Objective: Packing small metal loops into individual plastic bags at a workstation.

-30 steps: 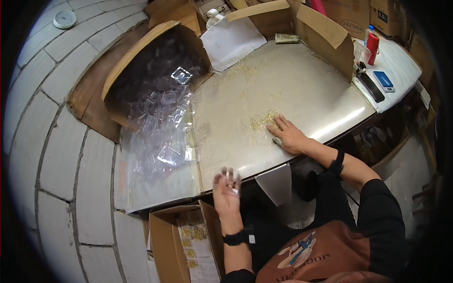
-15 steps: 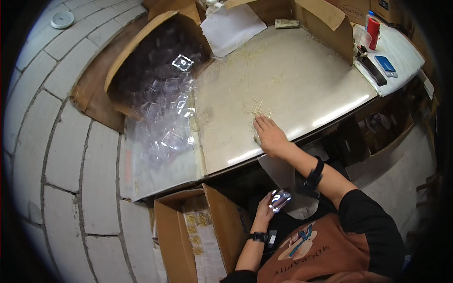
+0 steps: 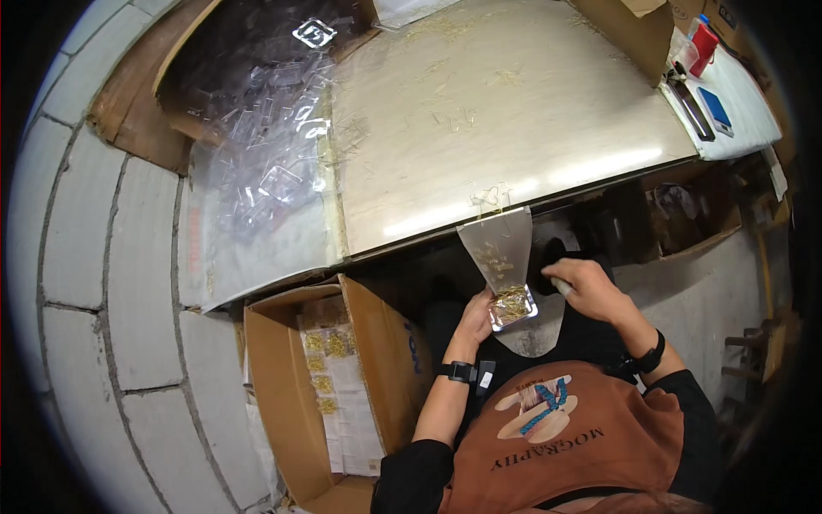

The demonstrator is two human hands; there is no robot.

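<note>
My left hand (image 3: 476, 318) grips a small clear plastic tray (image 3: 512, 324) from its left side. A tangle of thin gold wire pieces (image 3: 512, 301) lies in the tray. Directly above it is the narrow lower end of a pale sloping chute (image 3: 500, 253) fixed at the table edge. More gold wires rest on the chute and at its top. To the right of the chute, my right hand (image 3: 591, 289) is off the table with its fingers curled in. A pale covering or patch shows near its fingertips; I see nothing held there.
Many clear plastic trays (image 3: 265, 146) are heaped at the table's left. Loose gold wires (image 3: 454, 120) are scattered over the tabletop (image 3: 402, 180). A cardboard box (image 3: 377, 377) holding filled packs (image 3: 321, 364) stands at lower left. A red bottle (image 3: 704, 50) and blue-topped device (image 3: 714, 110) sit at right.
My right hand has drawn back from the tabletop toward me and down to the right. Gold wires have come down the chute into the tray, which my left hand still holds. The view has shifted.
</note>
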